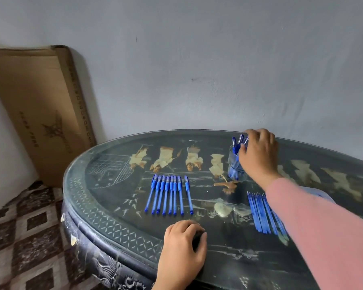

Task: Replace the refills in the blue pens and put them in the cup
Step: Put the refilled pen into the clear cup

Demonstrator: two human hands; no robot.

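Up against a grey-blue plastered wall, brown cardboard box leaning at far left: a dark oval lacquered worktop under glass, inlaid with pale figures. Out over the clear glass cup at the far side with the right hand, pink sleeve stretched across, fingers bent round the tops of the blue pens standing in it; gripping one or merely touching, impossible to tell. Down near the front edge with the left hand, fingers curled on the glass over something dark, shadow or object, cannot say. By the look of it: the cup-drop step. Left to do, probably: a row of eight capped blue pens side by side at centre, and a bundle of thin blue refills at right, partly under the sleeve. Next, most likely: back to the row for a pen, then uncapping and opening with both hands. Plenty of bare glass between row, cup and refills; cup well in from the rim, near the wall; refills closer to the front edge, so worth minding that sleeve.
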